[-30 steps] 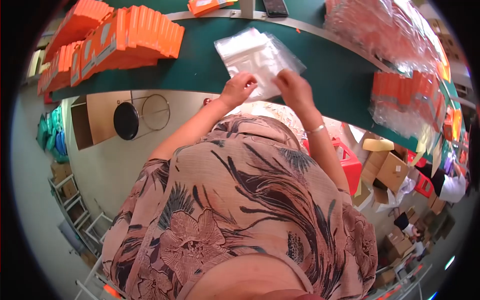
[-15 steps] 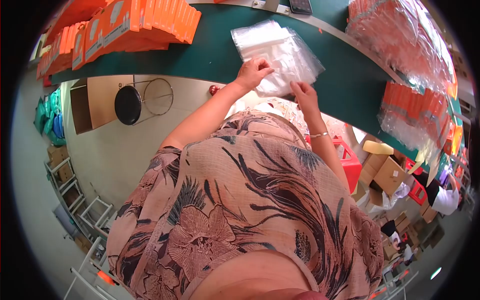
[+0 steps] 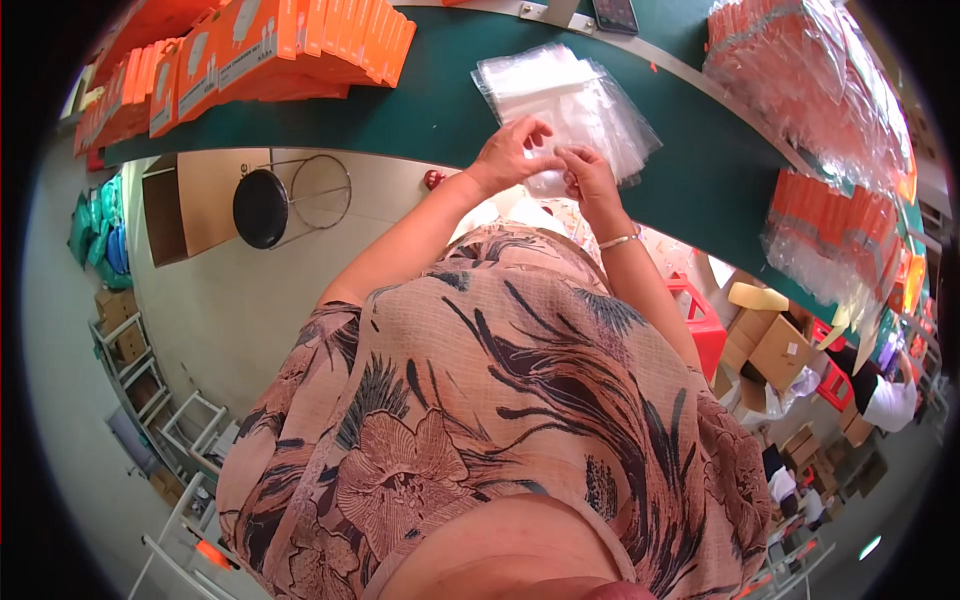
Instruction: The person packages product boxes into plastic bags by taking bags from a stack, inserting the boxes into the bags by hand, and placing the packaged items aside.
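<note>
A loose stack of clear plastic bags (image 3: 560, 92) lies fanned out on the green table (image 3: 430, 125). My left hand (image 3: 513, 156) is over the near left part of the bags, its fingers curled and its thumb stretched out apart from them, with nothing visible between. Close beside it, my right hand (image 3: 592, 183) has its fingertips pressed together near the left thumb tip. Whether a bag edge is between the right fingers is too small to tell. The near edge of the stack is partly hidden behind both hands.
Rows of orange boxes (image 3: 330, 45) stand at the left. Bagged orange packs (image 3: 800, 95) are piled at the right, with more packs (image 3: 830, 225) nearer. A phone (image 3: 615, 14) lies at the back. Below are a stool (image 3: 260, 208), red stool (image 3: 705, 335) and cartons (image 3: 780, 350).
The view has shifted, so the bags and table appear farther right. My right hand first moved away from my left, then came back in beside it, its fingertips closing together.
</note>
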Tool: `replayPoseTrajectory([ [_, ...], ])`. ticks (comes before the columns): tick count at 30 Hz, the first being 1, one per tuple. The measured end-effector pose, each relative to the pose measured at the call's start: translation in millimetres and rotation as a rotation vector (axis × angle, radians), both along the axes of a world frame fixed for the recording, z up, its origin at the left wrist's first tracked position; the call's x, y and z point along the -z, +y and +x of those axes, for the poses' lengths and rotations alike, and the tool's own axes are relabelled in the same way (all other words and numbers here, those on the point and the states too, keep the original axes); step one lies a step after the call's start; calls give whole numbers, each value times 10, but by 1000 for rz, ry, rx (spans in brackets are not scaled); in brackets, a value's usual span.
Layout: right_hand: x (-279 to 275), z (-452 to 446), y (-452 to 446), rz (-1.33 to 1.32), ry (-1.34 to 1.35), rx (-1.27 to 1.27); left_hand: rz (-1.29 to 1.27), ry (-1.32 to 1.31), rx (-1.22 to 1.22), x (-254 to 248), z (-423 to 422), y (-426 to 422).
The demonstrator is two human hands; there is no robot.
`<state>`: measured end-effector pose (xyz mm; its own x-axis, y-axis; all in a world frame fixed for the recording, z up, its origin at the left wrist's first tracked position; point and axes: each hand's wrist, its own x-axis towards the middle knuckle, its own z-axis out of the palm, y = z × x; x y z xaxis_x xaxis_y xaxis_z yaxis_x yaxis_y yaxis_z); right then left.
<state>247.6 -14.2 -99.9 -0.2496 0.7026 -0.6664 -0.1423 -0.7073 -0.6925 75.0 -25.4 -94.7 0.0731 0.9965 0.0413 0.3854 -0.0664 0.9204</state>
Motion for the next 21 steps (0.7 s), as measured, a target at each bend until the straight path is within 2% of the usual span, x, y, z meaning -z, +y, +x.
replayPoseTrajectory([
  [2,35,-27,1,15,46,-5,51,33,52,-23,-44,-7],
  [5,11,-7,-43,66,-43,-61,-300,-58,122,100,-145,63],
  [6,-10,-16,-10,103,-83,-87,-278,-52,111,134,-194,119],
  [9,-3,117,7,134,-119,-171,-183,-103,-225,259,-345,184],
  [11,-210,99,103,110,-295,-413,-175,-22,-236,212,-386,174],
  [12,-242,40,234,133,-281,-439,-192,56,-233,164,-398,157],
  [14,-475,-238,432,885,-588,-247,-183,89,-261,104,-362,120],
  [15,-712,-400,559,747,-431,-306,-193,107,-250,87,-340,100],
  [16,-1223,-717,669,603,-283,-362,-187,118,-265,105,-335,81],
  [18,-1443,-1368,867,670,-71,-478,-92,150,-206,216,-314,75],
  [20,-1839,-2009,912,621,-129,-570,-25,188,-199,428,-256,123],
  [21,-1525,-2394,1047,1026,-357,-528,40,223,-181,531,-238,157],
])
